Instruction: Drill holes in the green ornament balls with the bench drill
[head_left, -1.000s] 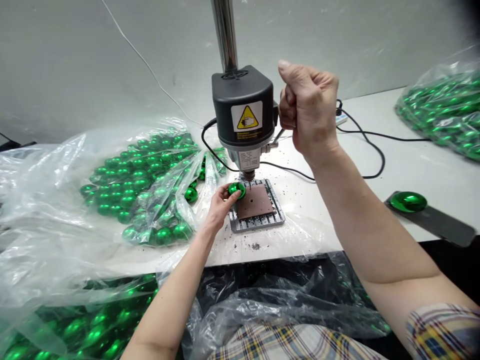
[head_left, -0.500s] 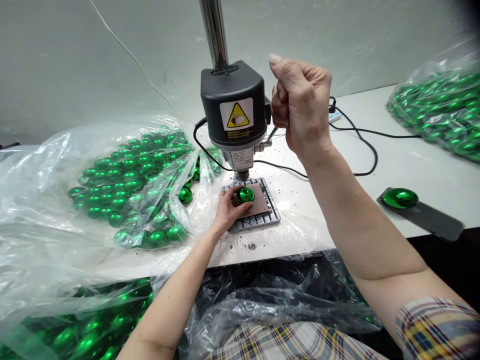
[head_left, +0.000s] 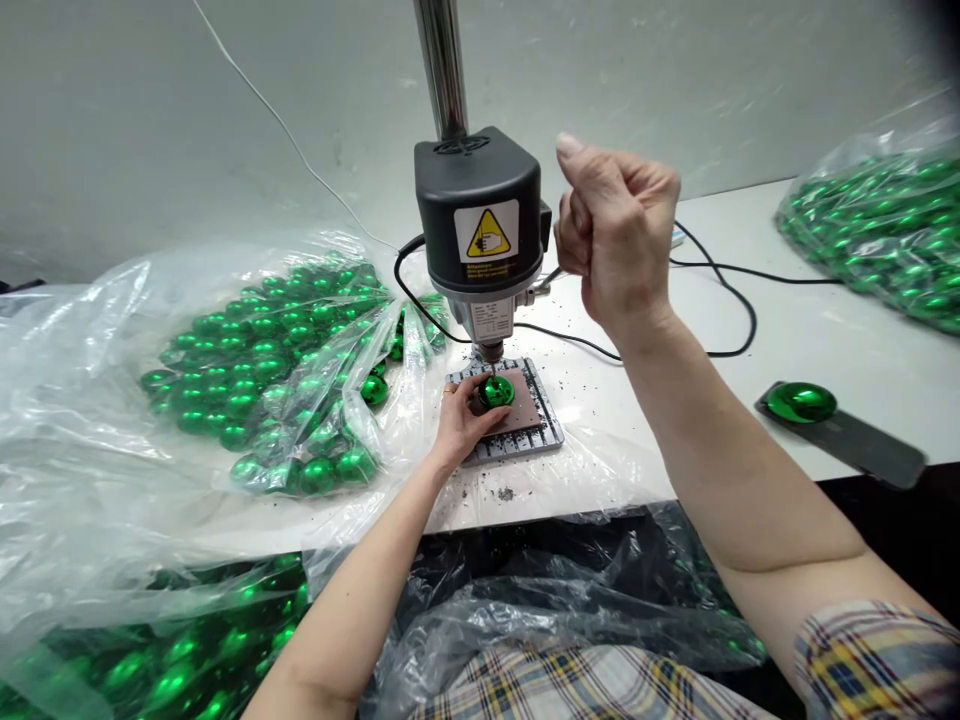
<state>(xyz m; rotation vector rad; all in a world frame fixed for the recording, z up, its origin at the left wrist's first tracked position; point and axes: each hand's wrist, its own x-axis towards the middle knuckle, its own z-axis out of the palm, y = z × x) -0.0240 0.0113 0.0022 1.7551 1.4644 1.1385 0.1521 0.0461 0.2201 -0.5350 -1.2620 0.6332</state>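
Observation:
A shiny green ball (head_left: 497, 391), like a Christmas bauble, rests on a brown board (head_left: 527, 403) on the slotted metal base (head_left: 551, 435) of a small drill press (head_left: 478, 215). Fingers and thumb of my left hand (head_left: 461, 412) close around the ball from the left. Above it is the chuck (head_left: 492, 351), and its thin bit comes down to the ball's top; whether it has gone in is hard to see. My right hand (head_left: 619, 225) is a raised fist right of the black motor housing, around the press lever (head_left: 553, 274), whose grip is mostly hidden.
Clear plastic bags of green balls lie at left (head_left: 247, 370), lower left (head_left: 172, 660) and far right (head_left: 877, 230). A phone (head_left: 862, 450) with a green ball (head_left: 801, 402) on it sits near the table's right front edge. A black cable (head_left: 739, 300) loops behind; dark shavings (head_left: 505, 494) dot the white table.
My right fist has come down slightly on the lever. My left hand still holds the ball on the board. The whole view has shifted a little.

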